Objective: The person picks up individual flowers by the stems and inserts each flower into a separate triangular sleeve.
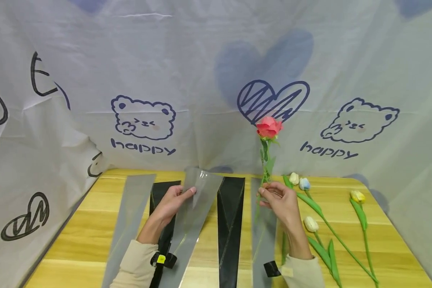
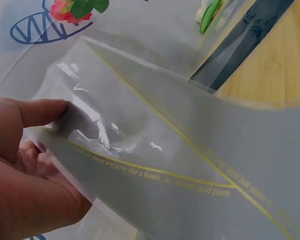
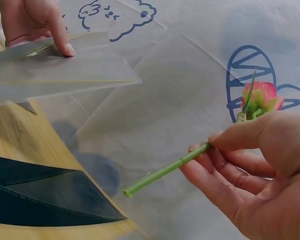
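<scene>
My left hand (image 1: pixel 173 204) pinches the upper left edge of a grey translucent flower sleeve (image 1: pixel 198 196), lifted off the table at its top. Gold lines and lettering run across this sleeve (image 2: pixel 155 200) in the left wrist view. My right hand (image 1: pixel 281 200) pinches the green stem of a pink rose (image 1: pixel 269 129) between thumb and fingers. The rose stands upright, its bloom well above the hand. In the right wrist view the cut end of the stem (image 3: pixel 157 174) pokes out below the fingers. Rose and sleeve are apart.
On the wooden table (image 1: pixel 83 236) lie another grey sleeve (image 1: pixel 129 216) at left, a black sleeve (image 1: pixel 231 228) in the middle and a grey one (image 1: pixel 264 248) under the right hand. Several tulips lie at right, including a yellow tulip (image 1: pixel 358 196). A printed cloth (image 1: pixel 201 80) hangs behind.
</scene>
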The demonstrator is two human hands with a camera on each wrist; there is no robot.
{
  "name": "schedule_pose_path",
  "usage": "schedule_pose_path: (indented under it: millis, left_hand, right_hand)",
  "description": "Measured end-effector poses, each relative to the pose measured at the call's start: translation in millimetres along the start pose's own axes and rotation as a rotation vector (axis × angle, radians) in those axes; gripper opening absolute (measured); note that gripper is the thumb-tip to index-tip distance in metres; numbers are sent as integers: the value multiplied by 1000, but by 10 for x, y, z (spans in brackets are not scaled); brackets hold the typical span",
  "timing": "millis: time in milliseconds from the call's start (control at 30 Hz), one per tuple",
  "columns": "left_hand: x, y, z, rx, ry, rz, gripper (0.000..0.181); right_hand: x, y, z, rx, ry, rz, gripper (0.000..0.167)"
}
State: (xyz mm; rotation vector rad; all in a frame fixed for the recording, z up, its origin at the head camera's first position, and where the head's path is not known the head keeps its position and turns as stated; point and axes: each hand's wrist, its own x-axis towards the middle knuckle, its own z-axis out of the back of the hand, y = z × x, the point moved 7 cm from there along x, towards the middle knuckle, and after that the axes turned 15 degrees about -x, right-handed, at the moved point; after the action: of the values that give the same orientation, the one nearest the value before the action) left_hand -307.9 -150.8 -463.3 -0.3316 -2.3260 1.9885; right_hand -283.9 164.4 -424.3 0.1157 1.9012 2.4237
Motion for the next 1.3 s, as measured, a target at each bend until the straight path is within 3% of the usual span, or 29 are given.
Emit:
schedule_pose_path:
  millis: [233, 400, 667, 900, 1100, 1300]
  left_hand:
    - [5, -60, -81, 30, 11, -50, 25]
    - [-14, -75, -177, 39, 53, -41, 28]
    - [-75, -51, -326, 39, 110, -54, 33]
    - [-109, -67, -494, 154, 186, -120, 36]
    - [-129, -75, -557, 192, 171, -158, 26]
    - [-150, -75, -615, 215, 181, -179, 25]
  right_hand:
    - [11, 33, 70, 144, -56, 25, 20]
    - [-13, 98, 118, 226, -90, 60, 18]
    - [-57, 137, 151, 268, -116, 56, 13]
    - [-111, 286, 215, 348, -211, 116, 10]
    - [-182, 427, 227, 407, -262, 195, 4]
    - [-215, 492, 154, 394, -247, 226, 8]
